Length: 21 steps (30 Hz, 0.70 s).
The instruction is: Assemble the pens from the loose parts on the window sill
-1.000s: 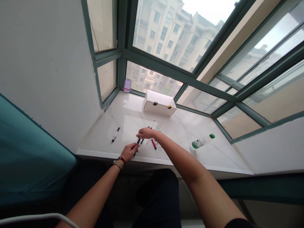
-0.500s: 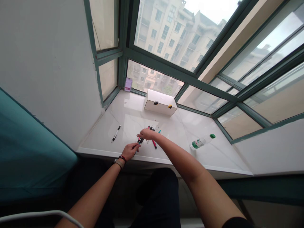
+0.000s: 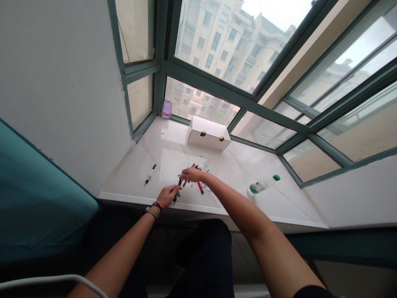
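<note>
Left hand (image 3: 167, 196) is closed around a blue pen (image 3: 177, 193) near the surface's (image 3: 229, 198) front edge, right hand (image 3: 190, 175) curled at its upper end, grip indeterminable, white pen (image 3: 150, 174) seemingly whole, red piece (image 3: 200, 188) and small parts (image 3: 198, 167) loose.

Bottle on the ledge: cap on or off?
On: the green cap sits at the neck end of the bottle. How tightly it's screwed, cannot tell.

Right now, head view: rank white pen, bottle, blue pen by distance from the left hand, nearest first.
From the left hand:
1. Blue pen: in its grip.
2. White pen: on the sill, off to the left.
3. Bottle: far over to the right.
</note>
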Motion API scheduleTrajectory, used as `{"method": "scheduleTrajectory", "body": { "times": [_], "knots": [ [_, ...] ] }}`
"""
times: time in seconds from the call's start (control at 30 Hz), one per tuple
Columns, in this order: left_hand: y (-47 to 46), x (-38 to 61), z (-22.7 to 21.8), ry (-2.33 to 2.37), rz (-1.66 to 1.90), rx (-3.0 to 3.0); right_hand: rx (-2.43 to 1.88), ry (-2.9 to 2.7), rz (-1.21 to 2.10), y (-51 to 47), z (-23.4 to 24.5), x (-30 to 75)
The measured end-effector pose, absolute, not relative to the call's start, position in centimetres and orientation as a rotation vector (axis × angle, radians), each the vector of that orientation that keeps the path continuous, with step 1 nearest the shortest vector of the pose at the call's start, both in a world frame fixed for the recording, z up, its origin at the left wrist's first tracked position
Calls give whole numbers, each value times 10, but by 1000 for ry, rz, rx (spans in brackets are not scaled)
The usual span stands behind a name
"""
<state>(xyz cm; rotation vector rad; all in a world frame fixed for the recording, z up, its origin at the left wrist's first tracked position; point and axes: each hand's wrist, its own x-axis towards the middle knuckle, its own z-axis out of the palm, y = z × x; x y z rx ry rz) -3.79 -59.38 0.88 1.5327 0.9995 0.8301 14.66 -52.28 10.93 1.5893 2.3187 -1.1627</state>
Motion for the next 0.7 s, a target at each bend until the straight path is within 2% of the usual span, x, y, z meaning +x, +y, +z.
{"method": "scheduleTrajectory", "body": {
  "times": [0.5,0.7],
  "knots": [
    [-595,-38,9,1008,831,1615,1489,2362,-1083,-523,111,147],
    [-596,-39,9,1008,788,1522,1623,2255,-1084,-527,113,140]
  ]
}}
